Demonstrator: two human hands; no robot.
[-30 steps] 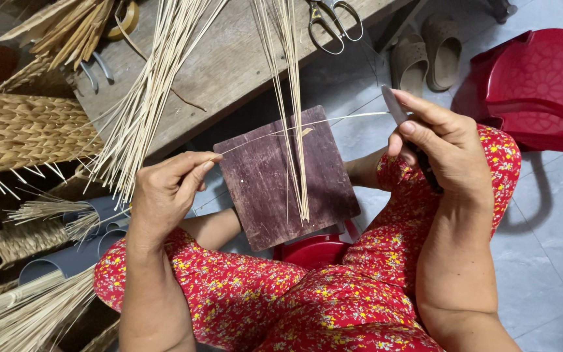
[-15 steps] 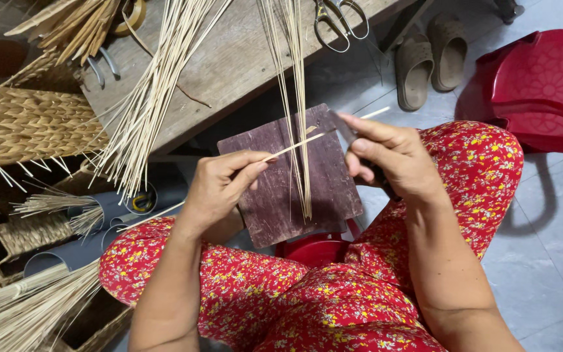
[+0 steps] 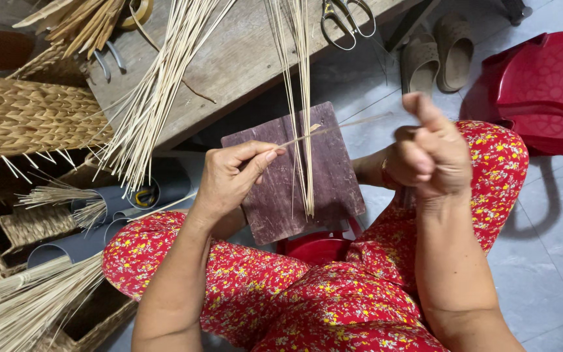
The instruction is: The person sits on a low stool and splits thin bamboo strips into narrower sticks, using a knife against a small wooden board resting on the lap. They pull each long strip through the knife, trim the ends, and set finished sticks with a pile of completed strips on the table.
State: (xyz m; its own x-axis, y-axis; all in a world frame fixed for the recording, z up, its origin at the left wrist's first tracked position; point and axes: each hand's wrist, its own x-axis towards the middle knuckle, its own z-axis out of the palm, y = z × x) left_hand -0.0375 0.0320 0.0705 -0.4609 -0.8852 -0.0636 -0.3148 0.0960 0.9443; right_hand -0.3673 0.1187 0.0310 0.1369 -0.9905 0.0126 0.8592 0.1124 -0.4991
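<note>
Since a moment ago, my right hand [image 3: 428,156] has risen, fisted; my left hand [image 3: 232,176] pinches a thin pale reed strip [image 3: 314,132] over the dark purple wooden board [image 3: 275,195].

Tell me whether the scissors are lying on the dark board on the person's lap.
No, the scissors lie on the wooden bench above, apart from the dark board.

I read this as a home basket-weaving workshop: bundles of pale reed strips [image 3: 158,98] across a rough wooden bench [image 3: 242,58]; woven mats [image 3: 27,117] stacked left; scissors [image 3: 346,23] on the bench; sandals [image 3: 434,55] and a red plastic stool [image 3: 548,91] on grey floor tiles [image 3: 555,248].
</note>
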